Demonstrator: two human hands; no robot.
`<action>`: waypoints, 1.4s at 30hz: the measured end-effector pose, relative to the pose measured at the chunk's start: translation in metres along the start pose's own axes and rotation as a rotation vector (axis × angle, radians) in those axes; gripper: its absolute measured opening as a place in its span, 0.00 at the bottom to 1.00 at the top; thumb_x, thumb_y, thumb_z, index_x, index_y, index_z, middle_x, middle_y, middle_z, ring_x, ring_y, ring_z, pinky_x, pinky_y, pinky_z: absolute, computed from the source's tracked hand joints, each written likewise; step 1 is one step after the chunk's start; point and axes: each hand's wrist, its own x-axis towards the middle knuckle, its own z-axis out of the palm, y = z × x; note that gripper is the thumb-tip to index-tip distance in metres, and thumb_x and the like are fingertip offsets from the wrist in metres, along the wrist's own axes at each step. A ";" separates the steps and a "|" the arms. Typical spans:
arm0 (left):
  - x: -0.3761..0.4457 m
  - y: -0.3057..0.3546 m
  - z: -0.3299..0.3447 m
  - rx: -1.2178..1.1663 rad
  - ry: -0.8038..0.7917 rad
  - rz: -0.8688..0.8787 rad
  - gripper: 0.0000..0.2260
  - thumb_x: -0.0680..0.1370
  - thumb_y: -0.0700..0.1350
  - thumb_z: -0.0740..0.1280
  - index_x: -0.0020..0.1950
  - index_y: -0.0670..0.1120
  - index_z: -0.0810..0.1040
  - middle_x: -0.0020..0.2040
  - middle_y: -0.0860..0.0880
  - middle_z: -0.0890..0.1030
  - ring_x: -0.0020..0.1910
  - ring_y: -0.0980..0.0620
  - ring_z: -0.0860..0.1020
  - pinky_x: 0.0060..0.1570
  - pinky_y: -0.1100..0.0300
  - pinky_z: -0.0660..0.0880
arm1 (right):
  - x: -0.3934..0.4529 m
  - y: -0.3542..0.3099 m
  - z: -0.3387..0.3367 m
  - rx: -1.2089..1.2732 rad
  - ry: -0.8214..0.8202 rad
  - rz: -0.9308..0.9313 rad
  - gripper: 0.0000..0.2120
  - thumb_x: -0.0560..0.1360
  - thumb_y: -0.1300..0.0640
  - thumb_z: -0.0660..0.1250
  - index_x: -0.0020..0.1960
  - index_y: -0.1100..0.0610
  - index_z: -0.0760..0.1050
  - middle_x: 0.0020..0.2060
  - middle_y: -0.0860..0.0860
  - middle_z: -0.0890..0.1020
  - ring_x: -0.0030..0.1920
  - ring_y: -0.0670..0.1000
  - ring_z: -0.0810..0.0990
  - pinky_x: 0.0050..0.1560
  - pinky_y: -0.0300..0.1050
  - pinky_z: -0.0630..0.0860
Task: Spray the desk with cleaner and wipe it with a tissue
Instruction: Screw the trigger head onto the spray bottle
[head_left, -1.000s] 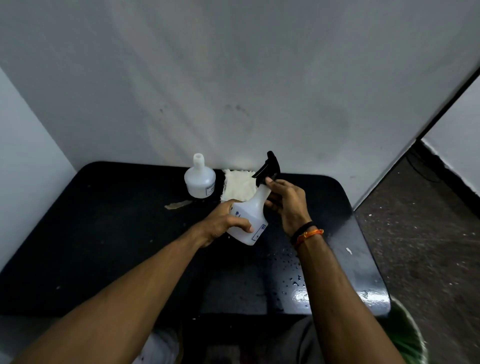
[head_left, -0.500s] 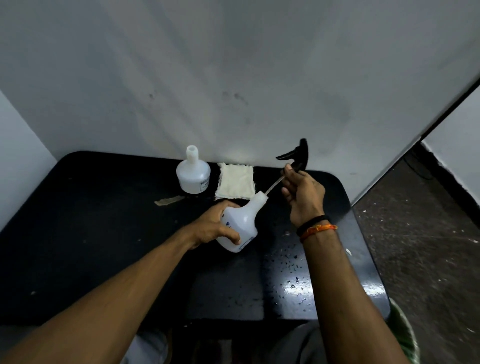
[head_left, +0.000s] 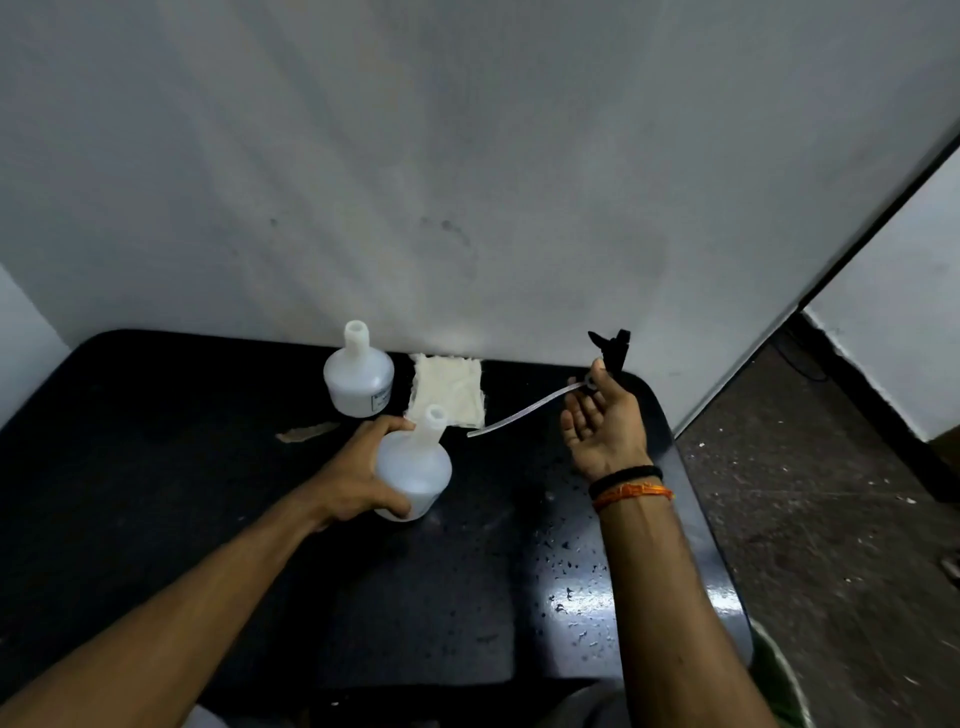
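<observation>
My left hand (head_left: 358, 480) grips a white plastic bottle (head_left: 418, 470) with its neck uncapped, resting tilted on the black desk (head_left: 156, 493). My right hand (head_left: 602, 421) holds the black spray head (head_left: 612, 349) by thumb and fingertips, up and to the right of the bottle. Its clear dip tube (head_left: 519, 413) hangs free, pointing down-left and fully out of the bottle. A cream tissue (head_left: 451, 387) lies flat on the desk at the wall, just behind the bottle. Water droplets speckle the desk's right half.
A second open white bottle (head_left: 358, 379) stands near the wall, left of the tissue. A small tan scrap (head_left: 307, 431) lies on the desk to the left. The grey wall (head_left: 467, 182) rises right behind the desk. Floor (head_left: 831, 545) lies to the right, and a green bin rim (head_left: 779, 675) shows at bottom right.
My right hand pulled the spray head and its tube out of the bottle and moved right and up. My left hand lowered the bottle toward the desk.
</observation>
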 end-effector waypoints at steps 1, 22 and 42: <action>0.001 -0.001 -0.001 -0.003 0.010 -0.002 0.39 0.60 0.37 0.81 0.67 0.54 0.69 0.65 0.50 0.69 0.63 0.49 0.71 0.63 0.50 0.72 | 0.001 -0.001 -0.002 0.003 -0.014 0.016 0.20 0.74 0.47 0.73 0.61 0.57 0.79 0.55 0.52 0.83 0.52 0.50 0.80 0.48 0.42 0.75; 0.116 0.069 0.073 0.064 0.250 0.115 0.43 0.55 0.53 0.82 0.67 0.50 0.71 0.61 0.52 0.75 0.60 0.48 0.75 0.60 0.53 0.73 | 0.004 -0.016 -0.018 -0.096 0.014 -0.013 0.15 0.73 0.52 0.73 0.56 0.59 0.79 0.44 0.55 0.83 0.36 0.48 0.80 0.37 0.40 0.77; 0.167 0.073 0.111 0.135 0.250 0.130 0.40 0.54 0.55 0.83 0.62 0.49 0.71 0.58 0.51 0.75 0.56 0.47 0.76 0.51 0.52 0.77 | 0.004 -0.014 -0.008 -0.159 0.027 -0.108 0.05 0.73 0.57 0.74 0.44 0.58 0.80 0.28 0.49 0.81 0.28 0.47 0.78 0.33 0.41 0.75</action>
